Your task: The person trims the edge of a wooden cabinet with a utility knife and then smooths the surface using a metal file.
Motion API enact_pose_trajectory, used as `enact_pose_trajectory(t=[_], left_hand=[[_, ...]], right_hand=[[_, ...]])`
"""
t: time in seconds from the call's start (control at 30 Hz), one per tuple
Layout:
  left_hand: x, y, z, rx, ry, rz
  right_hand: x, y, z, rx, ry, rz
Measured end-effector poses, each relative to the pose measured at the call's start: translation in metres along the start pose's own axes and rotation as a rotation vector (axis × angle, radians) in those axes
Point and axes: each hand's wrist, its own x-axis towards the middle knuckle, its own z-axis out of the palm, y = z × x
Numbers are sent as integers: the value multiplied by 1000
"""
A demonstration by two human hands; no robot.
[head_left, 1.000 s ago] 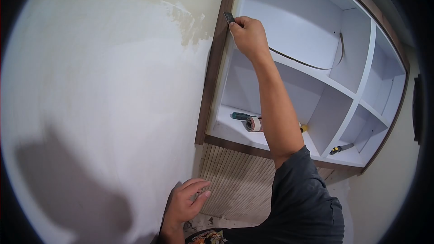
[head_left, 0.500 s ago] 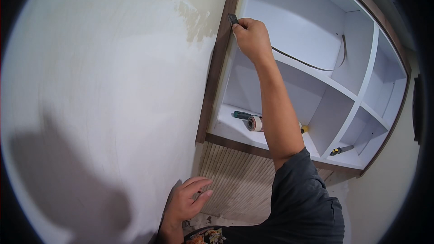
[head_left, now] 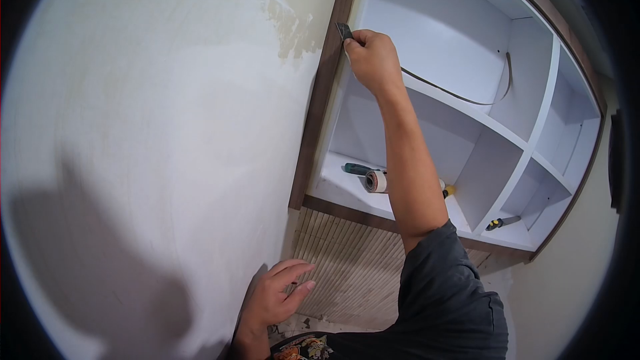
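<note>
My right hand point(head_left: 374, 60) pinches a small dark flat piece point(head_left: 344, 31) against the brown edge panel point(head_left: 325, 87) of the white shelf unit. A thin dark strip point(head_left: 453, 94) curves from behind my right wrist across the upper compartment. Low in the view, my left hand point(head_left: 279, 291) is raised beside the pale wall point(head_left: 167, 127), its fingers apart and nothing in them.
In the lower compartment lie a green-handled tool point(head_left: 358, 169), a rolled sheet point(head_left: 377, 181) and a yellow item point(head_left: 449, 191), partly behind my forearm. A yellow-and-black tool point(head_left: 503, 222) rests in the lower right compartment. Ribbed panelling point(head_left: 347, 260) is below the unit.
</note>
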Motion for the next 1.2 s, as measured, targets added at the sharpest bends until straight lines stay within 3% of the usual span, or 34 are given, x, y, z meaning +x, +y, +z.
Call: enact_pose_trajectory(t=[0.57,1.2], left_hand=[[-3,-1,-1,9,5,-8],[-1,2,2,12,33,18]], right_hand=[[-22,-3,7,-166,70,-91],[-42,-5,8,-181,45,-32]])
